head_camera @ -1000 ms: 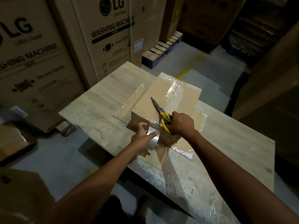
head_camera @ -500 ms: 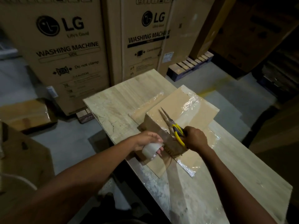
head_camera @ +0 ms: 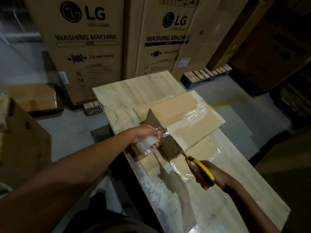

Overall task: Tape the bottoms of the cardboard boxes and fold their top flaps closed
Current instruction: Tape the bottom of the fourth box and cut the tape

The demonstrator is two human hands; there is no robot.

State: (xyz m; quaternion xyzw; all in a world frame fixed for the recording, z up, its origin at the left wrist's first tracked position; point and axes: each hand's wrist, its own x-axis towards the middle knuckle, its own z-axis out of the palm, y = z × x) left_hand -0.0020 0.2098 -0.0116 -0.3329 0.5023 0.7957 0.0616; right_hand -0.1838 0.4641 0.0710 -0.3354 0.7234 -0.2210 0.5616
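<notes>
A: What is read on the cartons [head_camera: 84, 47] at twelve o'clock?

B: "LG Life's Good", "WASHING MACHINE", "Do not clamp" (finer print is unreadable).

A: And the cardboard box [head_camera: 185, 121]?

B: It is set on the desk [head_camera: 121, 98], seam taped. At its nine o'clock a tape roll [head_camera: 147, 145] is held in the grip of the left hand [head_camera: 148, 133]; at five, yellow scissors [head_camera: 200, 167] are clasped by the right hand [head_camera: 212, 175].

Single wide-angle head view, facing forward-down, close over cardboard box [head_camera: 176, 108] on table [head_camera: 134, 91].

Bare table [head_camera: 124, 98] strip left of box [head_camera: 176, 111]; cartons [head_camera: 87, 52] wall far edge.
</notes>
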